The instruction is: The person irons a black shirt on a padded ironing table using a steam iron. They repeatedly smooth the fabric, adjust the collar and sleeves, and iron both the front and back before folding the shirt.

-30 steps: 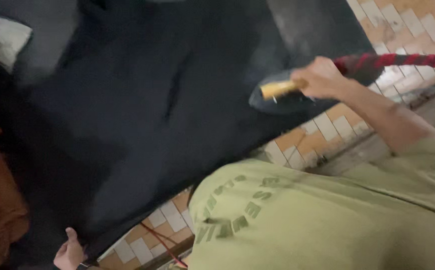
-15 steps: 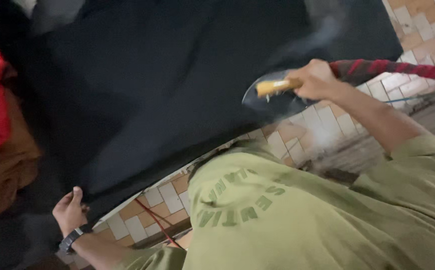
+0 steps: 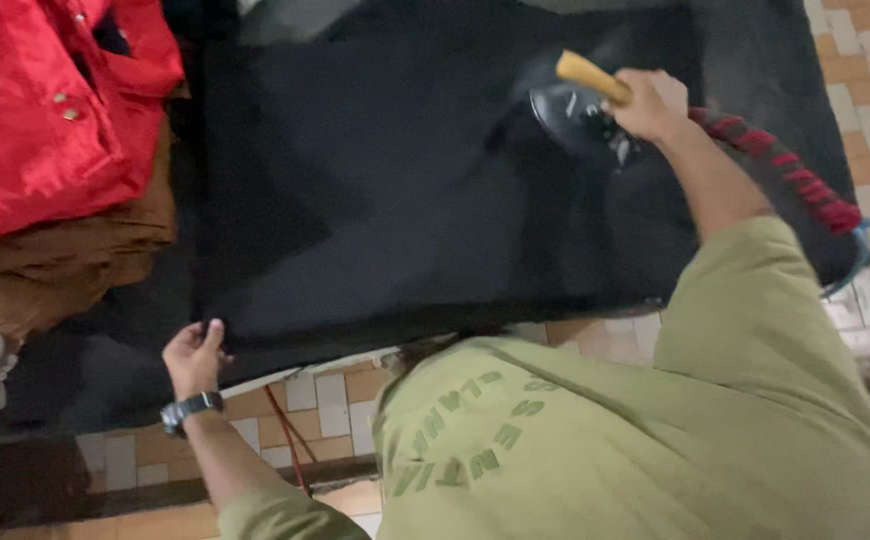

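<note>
Black cloth pressed, iron now toward upper right

Black fabric sheet [image 3: 405, 200] spread flat across centre frame, near edge overhanging tiled counter [image 3: 325, 400]. Right hand [image 3: 650, 100] clamped around yellow wooden handle of dark metal iron [image 3: 580, 115], shifted up and inward onto cloth from counter edge a moment ago. Left hand [image 3: 193, 355], wearing wristwatch, fingers pinched together on cloth's lower left corner, newly risen into frame, tensioning it. Red-black braided cord [image 3: 785, 175] trailing right. Red garment [image 3: 45, 110] over brown folded pile [image 3: 65, 265], upper left.
</note>
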